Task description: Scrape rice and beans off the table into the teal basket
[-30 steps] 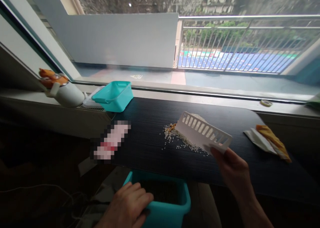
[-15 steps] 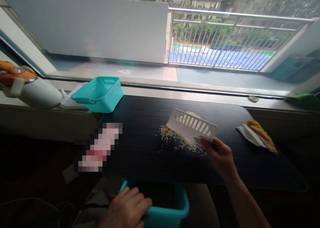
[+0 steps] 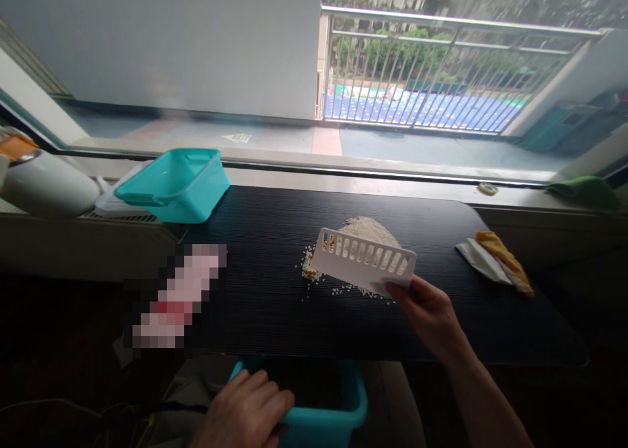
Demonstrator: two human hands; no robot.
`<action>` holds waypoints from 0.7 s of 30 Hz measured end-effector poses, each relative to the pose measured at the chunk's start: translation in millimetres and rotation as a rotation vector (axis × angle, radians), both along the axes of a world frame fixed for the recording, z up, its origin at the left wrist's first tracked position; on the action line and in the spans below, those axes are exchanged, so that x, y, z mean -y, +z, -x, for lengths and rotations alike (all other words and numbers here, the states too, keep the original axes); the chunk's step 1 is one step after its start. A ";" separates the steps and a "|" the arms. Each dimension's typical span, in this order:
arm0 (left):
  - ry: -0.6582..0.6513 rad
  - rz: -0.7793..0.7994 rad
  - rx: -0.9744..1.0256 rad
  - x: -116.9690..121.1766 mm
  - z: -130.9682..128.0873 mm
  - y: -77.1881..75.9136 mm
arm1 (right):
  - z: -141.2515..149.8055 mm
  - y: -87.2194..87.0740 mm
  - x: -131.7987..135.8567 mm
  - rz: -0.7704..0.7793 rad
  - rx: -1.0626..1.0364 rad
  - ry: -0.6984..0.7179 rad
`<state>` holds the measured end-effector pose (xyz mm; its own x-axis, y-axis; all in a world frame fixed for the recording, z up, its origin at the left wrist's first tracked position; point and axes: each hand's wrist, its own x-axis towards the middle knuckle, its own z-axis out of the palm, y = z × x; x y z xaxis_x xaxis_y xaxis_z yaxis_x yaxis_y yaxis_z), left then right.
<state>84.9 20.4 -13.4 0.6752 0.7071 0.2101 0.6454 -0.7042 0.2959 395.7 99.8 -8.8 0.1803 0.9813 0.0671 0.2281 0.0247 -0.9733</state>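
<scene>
My right hand [image 3: 428, 310] is closed on the right end of a white slotted plastic scraper [image 3: 362, 261], held on edge on the black table [image 3: 265, 291]. A pile of white rice with some yellow grains [image 3: 366, 230] lies just behind and under the scraper. My left hand [image 3: 245, 410] rests closed over the near left rim of a teal bin [image 3: 324, 405] held below the table's front edge.
A second teal bin [image 3: 176, 183] stands at the table's back left on a white lid. A white rounded appliance [image 3: 46, 189] sits on the sill at far left. A folded white and orange cloth [image 3: 495, 259] lies at right. A blurred pink object [image 3: 174, 297] lies at left.
The scraper has swung lower and toward me, uncovering the rice pile behind it. The view has shifted rightward and down. My left hand stays on the bin.
</scene>
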 end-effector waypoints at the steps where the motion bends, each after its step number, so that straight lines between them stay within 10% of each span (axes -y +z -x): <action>1: 0.008 -0.018 0.032 -0.2 -1.3 -3.6 | -1.3 -0.2 1.0 0.004 -0.004 -0.010; 21: 0.032 0.003 0.052 -2.8 -3.8 15.9 | -5.9 1.3 11.7 0.077 -0.121 0.025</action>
